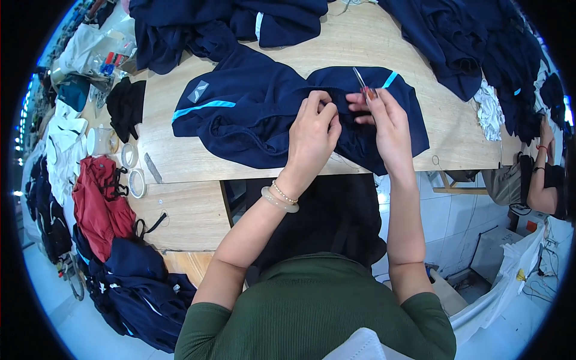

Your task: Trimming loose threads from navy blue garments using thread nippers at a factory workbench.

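Observation:
A navy blue garment (258,81) with light blue stripes, a grey patch and what looks like a gathered waistband lies bunched on the table before me. My left hand (313,129) is closed in a pinch on its dark edge; the fingertips are partly hidden by the hand itself. Just to the right, my right hand (387,120) hovers over the same garment. Small scissors (359,77) with a reddish-orange handle sit between its thumb and fingers, the metal blades pointing up and away. The other fingers of that hand are loosely curled toward the cloth.
More navy garments (276,24) are heaped at the far edge, with another pile (450,42) at far right. Rolls of tape (137,183), a red garment (102,201) and a black cloth (126,105) lie to the left. Another person's arm (543,174) shows at the right.

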Demonstrator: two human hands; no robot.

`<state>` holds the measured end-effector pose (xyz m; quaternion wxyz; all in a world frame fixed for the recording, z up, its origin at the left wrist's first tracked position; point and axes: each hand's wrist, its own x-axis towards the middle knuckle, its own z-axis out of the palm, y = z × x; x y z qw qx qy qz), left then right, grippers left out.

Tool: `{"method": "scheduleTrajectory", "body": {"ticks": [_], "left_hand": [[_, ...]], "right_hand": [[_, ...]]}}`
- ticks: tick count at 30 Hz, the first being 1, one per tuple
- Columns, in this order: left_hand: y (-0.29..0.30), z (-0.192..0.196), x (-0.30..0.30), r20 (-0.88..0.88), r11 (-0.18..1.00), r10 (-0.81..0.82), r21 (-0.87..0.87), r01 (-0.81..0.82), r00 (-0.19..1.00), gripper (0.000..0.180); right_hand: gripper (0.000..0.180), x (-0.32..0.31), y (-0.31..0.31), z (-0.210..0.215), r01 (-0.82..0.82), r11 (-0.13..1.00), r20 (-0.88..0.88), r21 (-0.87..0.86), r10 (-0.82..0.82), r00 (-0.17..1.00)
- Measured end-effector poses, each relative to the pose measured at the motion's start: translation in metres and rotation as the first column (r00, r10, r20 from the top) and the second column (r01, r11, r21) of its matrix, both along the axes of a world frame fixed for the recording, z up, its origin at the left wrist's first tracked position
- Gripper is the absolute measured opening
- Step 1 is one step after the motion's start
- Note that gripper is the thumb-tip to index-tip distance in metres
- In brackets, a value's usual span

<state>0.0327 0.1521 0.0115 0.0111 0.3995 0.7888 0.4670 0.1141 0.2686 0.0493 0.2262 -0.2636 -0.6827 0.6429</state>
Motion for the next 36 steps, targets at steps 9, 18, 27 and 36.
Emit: {"method": "scheduleTrajectory", "body": {"ticks": [9,18,27,36], "left_hand": [[0.006,-0.014,-0.011,-0.174,0.994,-0.098,0.020,0.103,0.980,0.015],[-0.002,-0.013,-0.020,0.283,0.986,-0.161,0.085,0.142,0.945,0.010],[-0.010,-0.008,-0.025,0.199,0.964,-0.265,0.085,0.253,0.943,0.012],[-0.012,-0.010,-0.026,0.247,0.959,-0.282,0.109,0.263,0.927,0.012]], "right_hand": [[0.029,-0.016,0.018,-0.030,0.029,0.866,0.085,0.500,-0.082,0.993],[0.024,0.015,0.006,0.015,0.100,0.994,0.123,0.049,-0.106,0.987],[0.033,0.022,-0.008,0.008,-0.012,0.997,0.461,0.080,-0.026,0.887],[0.036,0.014,-0.007,0.006,-0.092,0.990,0.536,0.103,0.023,0.844]]}}
